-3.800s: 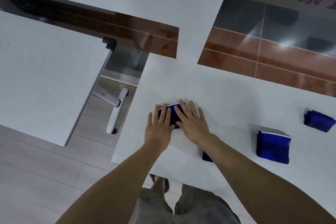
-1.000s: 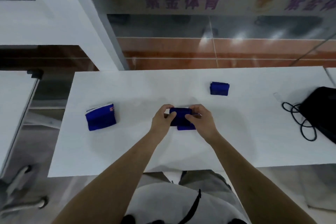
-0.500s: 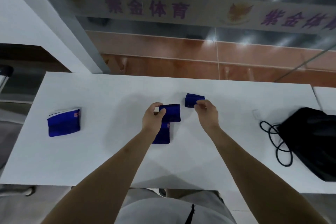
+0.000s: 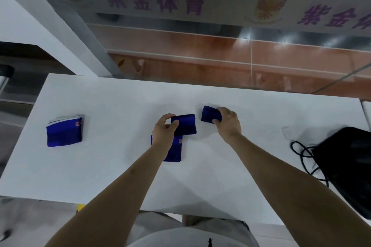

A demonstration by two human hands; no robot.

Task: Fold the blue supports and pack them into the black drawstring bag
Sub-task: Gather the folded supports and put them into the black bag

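Note:
On the white table (image 4: 112, 166) my left hand (image 4: 163, 130) pinches a small folded blue support (image 4: 185, 125) at its left edge. Under my left wrist lies a larger blue support (image 4: 174, 151), partly hidden by the arm. My right hand (image 4: 228, 121) grips another small folded blue support (image 4: 209, 114) a little farther back and to the right. A bigger folded blue support (image 4: 64, 131) with a white edge rests alone at the table's left. The black drawstring bag (image 4: 349, 164) lies at the right edge, its black cord (image 4: 303, 152) looped on the table.
A small clear tag (image 4: 287, 132) lies near the cord. Behind the table runs a glass wall with purple lettering (image 4: 154, 3). A second white surface (image 4: 30, 32) stands at the far left. The table's near edge is just in front of my body.
My right hand has left the support that both hands held, reached back-right and closed on the other small folded support. My left hand keeps hold of its piece.

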